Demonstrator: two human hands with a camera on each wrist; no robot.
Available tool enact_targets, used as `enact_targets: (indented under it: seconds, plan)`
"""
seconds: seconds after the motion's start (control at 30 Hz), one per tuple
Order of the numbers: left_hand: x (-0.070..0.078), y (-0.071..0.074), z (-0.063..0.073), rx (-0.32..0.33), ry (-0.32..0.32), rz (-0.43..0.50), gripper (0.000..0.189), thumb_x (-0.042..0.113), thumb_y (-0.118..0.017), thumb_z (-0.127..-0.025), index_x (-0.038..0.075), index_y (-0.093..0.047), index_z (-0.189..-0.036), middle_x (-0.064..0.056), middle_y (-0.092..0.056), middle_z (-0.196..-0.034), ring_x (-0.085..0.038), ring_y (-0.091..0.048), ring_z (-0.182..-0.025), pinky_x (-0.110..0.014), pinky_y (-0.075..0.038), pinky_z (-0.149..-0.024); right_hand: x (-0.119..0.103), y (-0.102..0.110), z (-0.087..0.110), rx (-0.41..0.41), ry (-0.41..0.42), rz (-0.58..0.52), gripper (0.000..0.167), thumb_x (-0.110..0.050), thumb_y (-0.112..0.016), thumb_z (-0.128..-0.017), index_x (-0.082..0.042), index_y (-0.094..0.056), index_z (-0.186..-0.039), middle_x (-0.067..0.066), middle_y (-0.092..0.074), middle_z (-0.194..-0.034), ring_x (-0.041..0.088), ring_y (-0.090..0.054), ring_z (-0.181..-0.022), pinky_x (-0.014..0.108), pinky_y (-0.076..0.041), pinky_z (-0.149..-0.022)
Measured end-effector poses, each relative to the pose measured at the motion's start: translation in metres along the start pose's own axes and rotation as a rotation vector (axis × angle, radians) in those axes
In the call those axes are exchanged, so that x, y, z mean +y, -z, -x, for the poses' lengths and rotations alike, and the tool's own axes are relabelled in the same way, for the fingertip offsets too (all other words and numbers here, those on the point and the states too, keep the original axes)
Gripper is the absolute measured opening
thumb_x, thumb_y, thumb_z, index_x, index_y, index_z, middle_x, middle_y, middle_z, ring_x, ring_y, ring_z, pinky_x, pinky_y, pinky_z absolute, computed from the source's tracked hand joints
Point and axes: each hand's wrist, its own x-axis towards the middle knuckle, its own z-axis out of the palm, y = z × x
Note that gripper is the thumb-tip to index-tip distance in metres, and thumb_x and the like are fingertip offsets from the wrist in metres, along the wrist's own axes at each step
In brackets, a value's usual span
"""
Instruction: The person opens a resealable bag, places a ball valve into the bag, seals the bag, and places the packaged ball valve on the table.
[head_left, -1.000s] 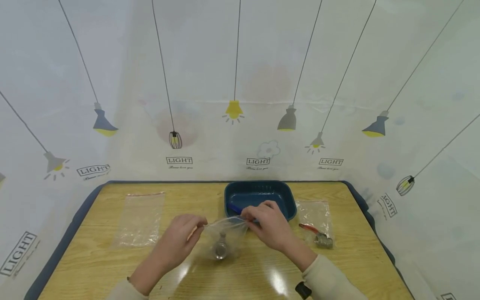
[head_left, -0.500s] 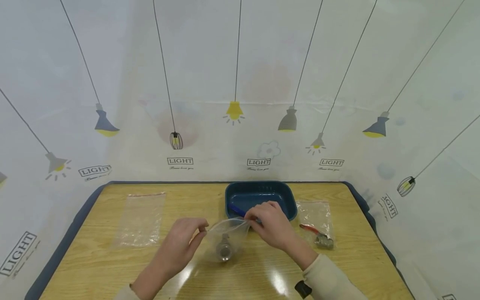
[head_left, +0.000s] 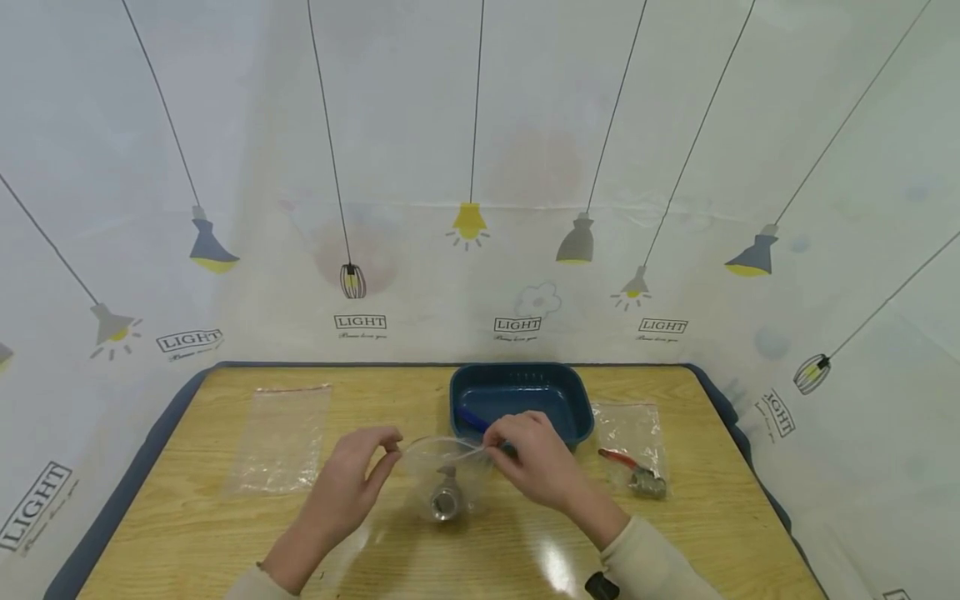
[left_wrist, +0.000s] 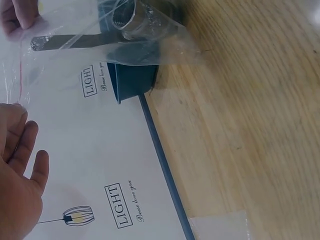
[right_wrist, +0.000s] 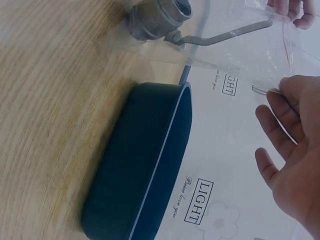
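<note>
A clear zip bag [head_left: 468,479] with a red seal line hangs between my two hands over the table. Inside it lies a metal ball valve [head_left: 446,503], whose grey lever [right_wrist: 227,35] points up toward the bag's mouth. My left hand [head_left: 348,475] pinches the left corner of the mouth between thumb and forefinger. At the opposite corner, my right hand [head_left: 536,458] pinches the edge, its other fingers spread loose in the right wrist view. The bag's mouth bows apart in a rounded gap.
Behind the bag stands a dark blue tray [head_left: 577,400] with a blue stick-like piece [head_left: 472,419] in it. A flat clear bag [head_left: 281,437] lies at left. On the right, another bag [head_left: 626,425] holds a red-handled valve [head_left: 647,482]. A printed sheet [head_left: 420,342] rises behind the table.
The bag's mouth has gone from a narrow line to a rounded gap. My left hand has shifted slightly left and my right hand slightly down.
</note>
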Motion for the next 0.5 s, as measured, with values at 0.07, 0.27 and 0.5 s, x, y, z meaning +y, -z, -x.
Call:
enact_targets:
  seconds: [0.07, 0.27, 0.5]
  plan:
    - [-0.001, 0.001, 0.002, -0.005, 0.023, 0.012, 0.030, 0.000, -0.074, -0.081, 0.009, -0.064, -0.108, 0.002, -0.067, -0.091, -0.013, -0.064, -0.090, -0.040, -0.052, -0.084, -0.002, -0.001, 0.000, 0.003, 0.022, -0.008, 0.002, -0.023, -0.065, -0.093, -0.022, -0.064, -0.091, -0.015, -0.067, -0.089, 0.003, -0.061, -0.088, 0.044, -0.043, -0.096]
    - [-0.005, 0.002, 0.007, -0.139, 0.142, 0.065, 0.040, 0.018, -0.070, -0.089, 0.012, -0.058, -0.127, 0.009, -0.069, -0.099, -0.017, -0.064, -0.102, -0.049, -0.049, -0.093, -0.009, 0.000, -0.001, 0.024, 0.106, -0.001, 0.003, -0.024, -0.066, -0.092, -0.023, -0.064, -0.092, -0.016, -0.065, -0.088, 0.000, -0.060, -0.087, 0.040, -0.043, -0.093]
    - [-0.006, 0.004, 0.005, -0.233, 0.262, 0.082, 0.027, 0.023, -0.075, -0.084, 0.022, -0.069, -0.110, 0.018, -0.070, -0.090, -0.004, -0.064, -0.090, -0.046, -0.048, -0.094, -0.011, 0.000, 0.000, 0.030, 0.087, 0.026, 0.004, -0.027, -0.064, -0.094, -0.023, -0.064, -0.094, -0.014, -0.067, -0.089, 0.001, -0.061, -0.085, 0.041, -0.043, -0.094]
